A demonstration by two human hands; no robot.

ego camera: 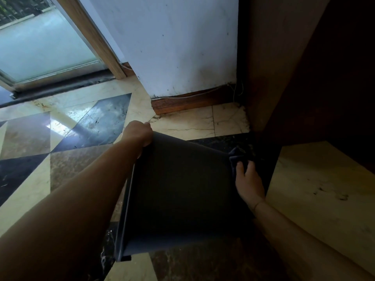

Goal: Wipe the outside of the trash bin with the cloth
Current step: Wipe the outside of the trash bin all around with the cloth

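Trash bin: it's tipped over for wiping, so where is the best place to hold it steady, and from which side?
Probably the far corner, from the left, as the left hand does. The trash bin lies tilted with a broad flat side up, leaving its right edge free for the right hand with the cloth.

We cannot see the fingers of the left hand [140, 133]; they curl behind the far corner of the trash bin [182, 195]. The right hand [248, 182] covers most of the dark cloth [238, 156], which blends into shadow. Both forearms run off the bottom edge
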